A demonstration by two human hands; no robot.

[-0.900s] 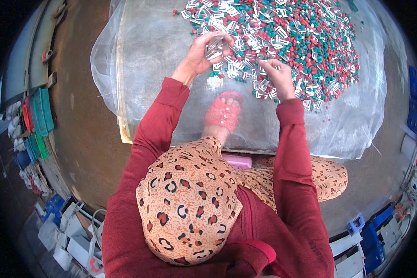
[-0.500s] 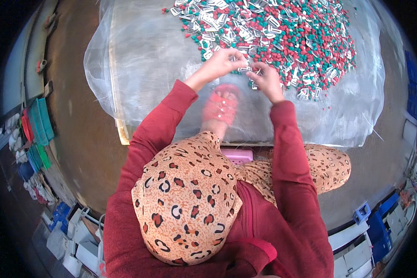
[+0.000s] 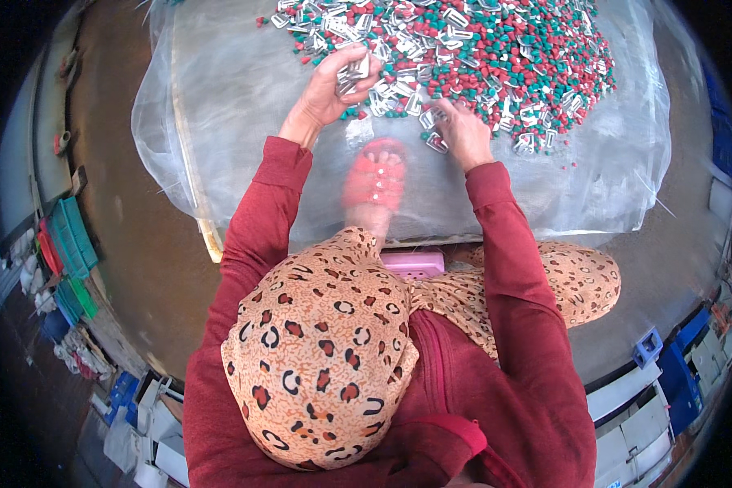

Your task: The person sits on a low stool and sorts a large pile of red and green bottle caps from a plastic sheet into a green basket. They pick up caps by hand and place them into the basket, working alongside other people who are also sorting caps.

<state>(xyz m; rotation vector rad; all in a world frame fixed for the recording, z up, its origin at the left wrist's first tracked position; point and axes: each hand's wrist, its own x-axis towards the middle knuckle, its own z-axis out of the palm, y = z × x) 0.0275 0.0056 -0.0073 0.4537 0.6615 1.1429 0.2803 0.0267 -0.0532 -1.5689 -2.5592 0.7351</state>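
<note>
Head camera looks steeply down, seemingly close, fisheye-warped.

Both red-sleeved arms stretched forward, left hand [image 3: 332, 85] raised with fingers curled closed around small pieces, right hand [image 3: 462, 134] palm down, fingers spread low

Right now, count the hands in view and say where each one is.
2. The left hand is raised at the near edge of the pile, gripping metal clips. The right hand rests lower on the pile's edge.
</note>
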